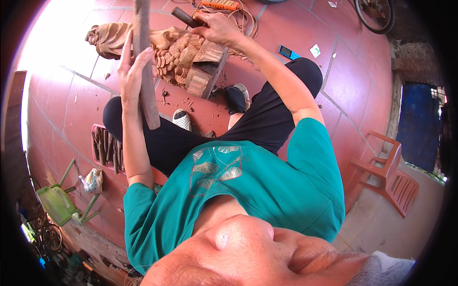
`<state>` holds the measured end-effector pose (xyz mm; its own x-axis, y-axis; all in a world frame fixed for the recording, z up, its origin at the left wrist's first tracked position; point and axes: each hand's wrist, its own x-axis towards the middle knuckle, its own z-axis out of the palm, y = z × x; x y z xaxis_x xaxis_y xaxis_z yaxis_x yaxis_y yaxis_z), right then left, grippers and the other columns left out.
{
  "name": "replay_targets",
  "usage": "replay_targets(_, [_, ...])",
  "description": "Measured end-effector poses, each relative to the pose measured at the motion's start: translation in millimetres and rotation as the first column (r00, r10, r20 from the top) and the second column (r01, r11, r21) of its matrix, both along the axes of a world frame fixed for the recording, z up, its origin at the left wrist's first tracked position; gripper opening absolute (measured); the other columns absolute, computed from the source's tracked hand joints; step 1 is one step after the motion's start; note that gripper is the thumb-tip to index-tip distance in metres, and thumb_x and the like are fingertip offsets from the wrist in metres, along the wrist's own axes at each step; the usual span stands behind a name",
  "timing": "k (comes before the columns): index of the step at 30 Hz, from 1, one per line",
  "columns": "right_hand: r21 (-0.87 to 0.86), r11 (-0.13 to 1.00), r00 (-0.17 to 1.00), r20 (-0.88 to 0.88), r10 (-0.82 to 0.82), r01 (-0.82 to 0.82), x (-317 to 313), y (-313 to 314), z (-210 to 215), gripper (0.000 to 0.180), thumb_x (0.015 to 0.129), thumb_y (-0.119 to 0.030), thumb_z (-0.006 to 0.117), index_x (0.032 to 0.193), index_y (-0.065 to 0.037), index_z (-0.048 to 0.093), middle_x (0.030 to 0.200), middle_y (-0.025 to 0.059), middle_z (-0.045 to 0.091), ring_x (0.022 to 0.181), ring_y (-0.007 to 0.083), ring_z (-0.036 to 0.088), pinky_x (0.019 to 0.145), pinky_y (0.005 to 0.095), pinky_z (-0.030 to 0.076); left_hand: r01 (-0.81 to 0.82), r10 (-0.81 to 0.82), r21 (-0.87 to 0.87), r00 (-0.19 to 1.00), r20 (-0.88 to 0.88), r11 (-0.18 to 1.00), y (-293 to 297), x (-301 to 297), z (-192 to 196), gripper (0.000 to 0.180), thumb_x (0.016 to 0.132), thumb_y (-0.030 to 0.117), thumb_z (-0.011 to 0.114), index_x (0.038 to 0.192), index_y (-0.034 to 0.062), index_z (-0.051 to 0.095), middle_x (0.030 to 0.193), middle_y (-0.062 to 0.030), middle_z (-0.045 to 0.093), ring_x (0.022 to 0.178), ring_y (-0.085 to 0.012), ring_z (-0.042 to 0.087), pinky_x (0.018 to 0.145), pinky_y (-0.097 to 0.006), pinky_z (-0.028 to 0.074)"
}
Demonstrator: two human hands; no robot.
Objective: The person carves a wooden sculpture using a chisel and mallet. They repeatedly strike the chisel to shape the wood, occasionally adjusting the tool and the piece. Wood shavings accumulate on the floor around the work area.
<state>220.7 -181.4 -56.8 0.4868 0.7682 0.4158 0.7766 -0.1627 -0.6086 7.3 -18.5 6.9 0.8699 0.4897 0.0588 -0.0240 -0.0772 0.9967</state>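
Note:
A carved wooden statue (179, 55) lies on its side on the floor before me, its blocky base toward my right knee. My left hand (131, 76) is closed around a long, flat wooden mallet (149, 102), which stands up across the near side of the statue and hides part of it. Above the base, my right hand (217, 29) grips a chisel (185, 17) by its dark round handle. Its blade cannot be made out. Wood chips (183, 102) are scattered below the statue, between my feet.
An orange power strip (220, 5) with coiled cord lies beyond my right hand. A blue phone (289, 52) is on the tiles near my right knee. Left of me are a pink basket (97, 127) of tools and a green chair (58, 204). A red plastic chair (389, 167) is at right.

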Motion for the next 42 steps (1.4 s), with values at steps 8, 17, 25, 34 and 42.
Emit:
replay_targets(8, [-0.034, 0.999, 1.000, 0.008, -0.006, 0.006, -1, -2, 2, 0.030, 0.091, -0.031, 0.072, 0.110, -0.008, 0.067, 0.084, 0.0098, 0.074, 0.076, 0.0219, 0.074, 0.066, 0.0365, 0.053, -0.021, 0.022, -0.026, 1.000, 0.019, 0.999, 4, -1, -1, 0.072, 0.094, 0.021, 0.067, 0.157, 0.0077, 0.034, 0.076, -0.0042, 0.059, 0.056, -0.0085, 0.055, 0.050, -0.022, 0.046])
replay_targets(17, [-0.043, 0.999, 0.980, -0.199, -0.004, -0.004, 5, -1, 2, 0.032, 0.092, -0.031, 0.072, 0.110, -0.006, 0.067, 0.084, 0.0106, 0.074, 0.074, 0.0217, 0.074, 0.067, 0.0358, 0.054, 0.100, -0.103, -0.042, 0.993, -0.055, 0.994, 3, 0, -7, 0.077, 0.093, 0.020, 0.071, 0.157, 0.0027, 0.031, 0.081, -0.0061, 0.064, 0.058, -0.0099, 0.059, 0.049, -0.024, 0.049])
replay_targets(25, [-0.148, 0.989, 1.000, 0.017, 0.001, 0.001, -5, -1, 14, 0.028, 0.092, -0.025, 0.071, 0.110, -0.005, 0.067, 0.087, 0.0108, 0.074, 0.073, 0.0199, 0.074, 0.066, 0.0341, 0.054, 0.028, -0.025, 0.051, 0.997, -0.072, 0.998, -2, 0, -7, 0.072, 0.095, 0.019, 0.068, 0.157, 0.0064, 0.033, 0.077, -0.0045, 0.063, 0.058, -0.0085, 0.059, 0.048, -0.023, 0.048])
replay_targets(34, [-0.099, 0.995, 0.995, 0.101, -0.002, 0.012, -1, 0, 2, 0.030, 0.091, -0.028, 0.071, 0.105, -0.002, 0.067, 0.087, 0.0120, 0.073, 0.075, 0.0211, 0.074, 0.071, 0.0363, 0.055, -0.094, 0.095, -0.019, 0.995, 0.041, 0.995, 11, 2, -9, 0.071, 0.094, 0.022, 0.067, 0.156, 0.0093, 0.036, 0.078, -0.0032, 0.062, 0.057, -0.0075, 0.057, 0.048, -0.021, 0.047])
replay_targets(42, [-0.030, 0.999, 0.987, -0.162, -0.016, 0.012, 9, -12, -2, 0.029, 0.086, -0.020, 0.072, 0.106, 0.001, 0.070, 0.091, 0.0204, 0.072, 0.087, 0.0353, 0.070, 0.079, 0.0443, 0.052, -0.013, 0.012, -0.073, 1.000, -0.018, 0.997, 2, -2, 2, 0.070, 0.095, 0.023, 0.066, 0.156, 0.0081, 0.034, 0.077, -0.0049, 0.062, 0.057, -0.0086, 0.057, 0.049, -0.021, 0.047])
